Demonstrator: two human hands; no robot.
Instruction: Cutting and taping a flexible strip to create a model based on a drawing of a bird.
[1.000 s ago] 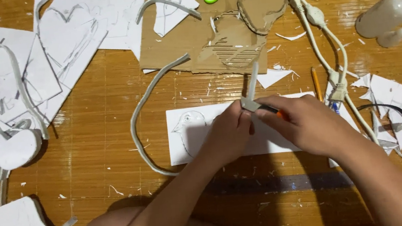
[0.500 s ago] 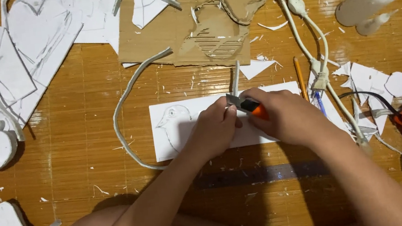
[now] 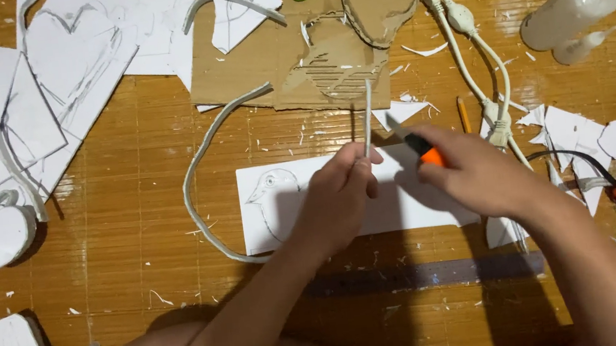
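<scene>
The thin grey strip [image 3: 366, 117] stands nearly upright just above the left hand [image 3: 337, 196], whose fingers are pinched narrow around its lower end; it rises over the white bird drawing sheet [image 3: 281, 206] that lies under that hand. In the head view, the only one here, the right hand [image 3: 476, 174] sits just to the right, closed around an orange-handled craft knife [image 3: 413, 141] whose blade tip points up and left toward the strip without clearly touching it. To trim well, I judge, the left fingers should stay below the cut line, the strip held steady, and the blade drawn away from the thumb in light passes. Beyond both hands lies a corrugated cardboard piece [image 3: 237, 81]; below the wrists rests a clear ruler [image 3: 425, 275]. A curved grey offcut [image 3: 200, 199] arcs to the left of the left hand.
</scene>
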